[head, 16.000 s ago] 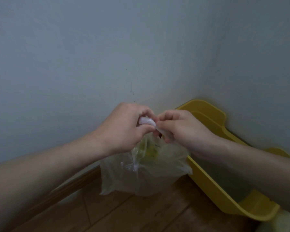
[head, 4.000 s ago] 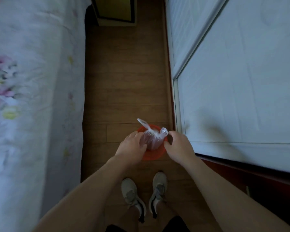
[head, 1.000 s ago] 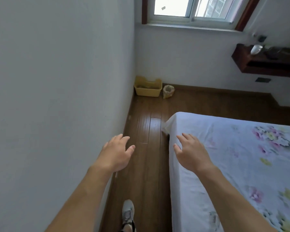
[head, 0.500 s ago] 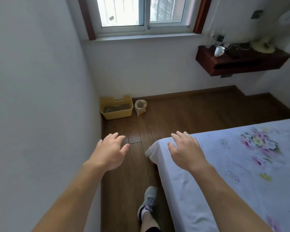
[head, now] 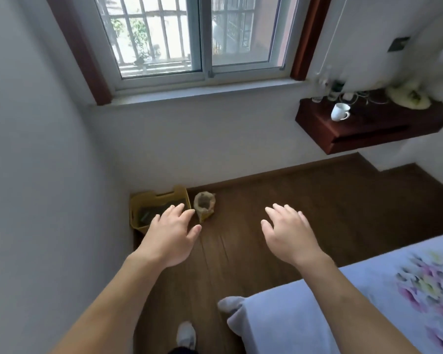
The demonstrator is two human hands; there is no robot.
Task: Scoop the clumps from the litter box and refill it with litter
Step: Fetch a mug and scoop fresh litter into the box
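The yellow plastic litter box (head: pixel 156 206) in the corner looked nearer than before; the left hand (head: pixel 169 235) and the right hand (head: pixel 287 235) were empty with fingers spread, over bare wooden floor (head: pixel 304 200) beside the bed (head: pixel 368 302).

No readable text, label or number anywhere (the picture is slightly blurred).

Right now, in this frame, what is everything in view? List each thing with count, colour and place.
litter box: 1, yellow, floor corner under the window, by the left wall
litter bag: 1, tan, open, on the floor just right of the litter box
window: 1, white frame with dark red trim, barred outside, far wall
shelf: 1, dark red-brown, far wall at right
mug: 1, white, on the shelf
bed: 1, pale sheet with flower print, lower right
shoe: 1, white, bottom centre
left hand: 1, empty, fingers spread
right hand: 1, empty, fingers spread
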